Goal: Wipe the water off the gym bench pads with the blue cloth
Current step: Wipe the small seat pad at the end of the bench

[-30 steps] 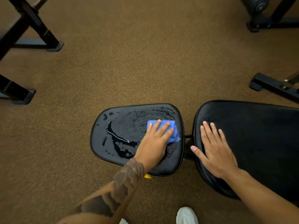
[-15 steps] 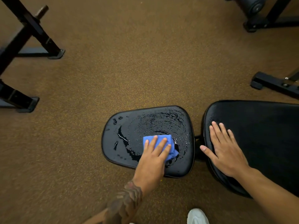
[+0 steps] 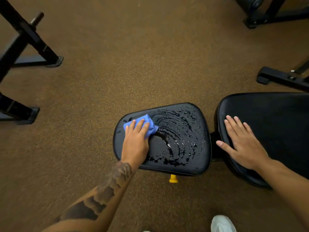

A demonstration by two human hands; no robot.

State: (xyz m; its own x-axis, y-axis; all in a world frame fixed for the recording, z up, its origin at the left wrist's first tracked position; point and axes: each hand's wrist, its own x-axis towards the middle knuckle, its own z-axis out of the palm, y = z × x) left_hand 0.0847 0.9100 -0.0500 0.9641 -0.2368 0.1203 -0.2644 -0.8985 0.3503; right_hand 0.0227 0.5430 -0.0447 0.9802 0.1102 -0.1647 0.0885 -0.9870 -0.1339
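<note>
The small black seat pad (image 3: 197, 163) lies in the middle of the view, with curved smears and beads of water (image 3: 177, 141) across its centre and right side. My left hand (image 3: 135, 141) presses the folded blue cloth (image 3: 147, 122) flat on the pad's far left part, fingers spread over it. The larger black back pad (image 3: 275, 124) sits to the right and looks dry. My right hand (image 3: 242, 144) rests flat on its left end, fingers apart, holding nothing.
Brown speckled rubber floor surrounds the bench. Black rack legs (image 3: 26, 39) stand at the left, and other black equipment bases (image 3: 284, 77) at the right and top right. A yellow knob (image 3: 173, 179) shows under the seat pad. A white shoe (image 3: 222, 223) is at the bottom edge.
My left hand has swept the blue cloth from the pad's right side down through its near middle and over to its far left, leaving curved water streaks. My right hand stayed on the back pad.
</note>
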